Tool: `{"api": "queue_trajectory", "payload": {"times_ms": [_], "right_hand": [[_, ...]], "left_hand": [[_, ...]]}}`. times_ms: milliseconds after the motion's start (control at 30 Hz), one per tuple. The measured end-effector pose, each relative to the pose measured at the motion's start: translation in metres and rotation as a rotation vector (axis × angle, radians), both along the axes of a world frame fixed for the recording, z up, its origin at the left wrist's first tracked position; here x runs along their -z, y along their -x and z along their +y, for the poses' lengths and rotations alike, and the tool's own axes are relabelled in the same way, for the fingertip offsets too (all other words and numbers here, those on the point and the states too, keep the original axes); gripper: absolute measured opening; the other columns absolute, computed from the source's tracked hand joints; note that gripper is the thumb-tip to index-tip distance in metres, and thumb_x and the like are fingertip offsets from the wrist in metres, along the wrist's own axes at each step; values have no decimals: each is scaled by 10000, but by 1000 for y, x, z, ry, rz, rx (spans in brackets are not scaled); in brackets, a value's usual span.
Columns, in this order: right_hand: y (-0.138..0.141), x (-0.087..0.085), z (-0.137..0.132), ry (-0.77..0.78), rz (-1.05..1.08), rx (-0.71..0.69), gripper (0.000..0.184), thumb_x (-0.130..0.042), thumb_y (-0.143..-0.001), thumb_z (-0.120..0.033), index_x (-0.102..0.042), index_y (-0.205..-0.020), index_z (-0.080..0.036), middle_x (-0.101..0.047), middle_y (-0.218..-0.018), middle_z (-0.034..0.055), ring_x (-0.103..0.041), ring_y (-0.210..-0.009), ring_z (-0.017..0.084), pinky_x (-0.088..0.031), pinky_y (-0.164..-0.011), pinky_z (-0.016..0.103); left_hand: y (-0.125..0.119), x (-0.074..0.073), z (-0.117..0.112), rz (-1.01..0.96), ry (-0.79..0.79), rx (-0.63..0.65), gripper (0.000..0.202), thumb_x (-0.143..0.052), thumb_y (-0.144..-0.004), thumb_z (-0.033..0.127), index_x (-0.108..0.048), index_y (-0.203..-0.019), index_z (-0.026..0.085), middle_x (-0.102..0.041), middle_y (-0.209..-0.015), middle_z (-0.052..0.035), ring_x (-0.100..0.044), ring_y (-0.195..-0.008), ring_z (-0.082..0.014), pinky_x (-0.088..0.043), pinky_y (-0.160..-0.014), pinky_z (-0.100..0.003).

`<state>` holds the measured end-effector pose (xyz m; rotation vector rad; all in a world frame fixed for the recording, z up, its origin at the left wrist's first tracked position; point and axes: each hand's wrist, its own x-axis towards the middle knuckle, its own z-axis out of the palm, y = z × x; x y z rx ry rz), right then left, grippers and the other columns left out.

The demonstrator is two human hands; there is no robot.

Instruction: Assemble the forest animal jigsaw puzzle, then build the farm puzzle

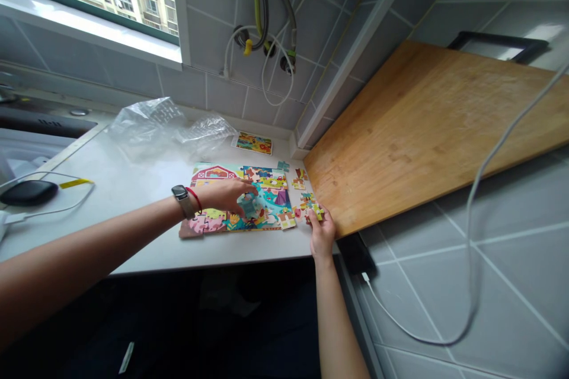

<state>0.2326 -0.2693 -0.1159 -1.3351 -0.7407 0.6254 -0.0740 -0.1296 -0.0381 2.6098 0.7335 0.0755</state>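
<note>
A colourful jigsaw puzzle (267, 180) lies partly assembled on the white counter (133, 189). My left hand (226, 194), with a watch and a red band at the wrist, rests flat across the puzzle's middle, fingers stretched toward the right. My right hand (320, 231) sits at the puzzle's right edge, fingers pinched on a loose puzzle piece (316, 210). Several more loose pieces (300, 179) lie between the puzzle and the wooden board.
A large wooden board (422, 124) leans against the tiled wall at right. A crumpled clear plastic bag (160, 127) and a small picture card (253, 143) lie behind the puzzle. A black device (29, 192) with cables sits far left. A white cable (475, 237) crosses the right.
</note>
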Motion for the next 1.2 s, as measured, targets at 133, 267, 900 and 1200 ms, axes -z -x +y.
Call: {"api": "queue_trajectory", "payload": {"times_ms": [133, 267, 900, 1200], "right_hand": [[1, -2, 0, 5, -5, -1, 599, -869, -740, -505, -702, -1204, -166, -795, -1057, 96, -739, -846, 214, -603, -688, 302], [3, -4, -1, -2, -16, -1, 587, -866, -745, -503, -707, -1200, -169, -793, -1029, 87, -740, -847, 215, -605, -693, 306], [2, -3, -1, 8, -20, 2, 579, -865, -749, -506, -707, -1191, -167, -791, -1046, 90, -727, -840, 211, -590, -689, 301], [3, -2, -1, 8, -57, 5, 568, -848, -767, -512, -704, -1198, -170, -787, -1035, 83, -705, -784, 185, -587, -678, 288]], "left_hand": [[-2, 2, 0, 38, 41, -24, 678, -842, -752, 181, -643, -1397, 250, -717, -1362, -103, -700, -1210, -281, -545, -1007, -334], [-8, -3, 5, 63, 111, -42, 652, -869, -740, 256, -670, -1360, 239, -755, -1275, -103, -727, -1118, -283, -555, -918, -312], [-25, -22, 13, 166, 198, 23, 308, -808, -741, 259, -797, -1045, 215, -782, -927, -29, -682, -795, -179, -470, -668, -224], [-78, -15, 11, 175, 242, 100, 344, -947, -522, 278, -839, -844, 228, -761, -765, -26, -659, -737, -218, -550, -724, -305]]}}
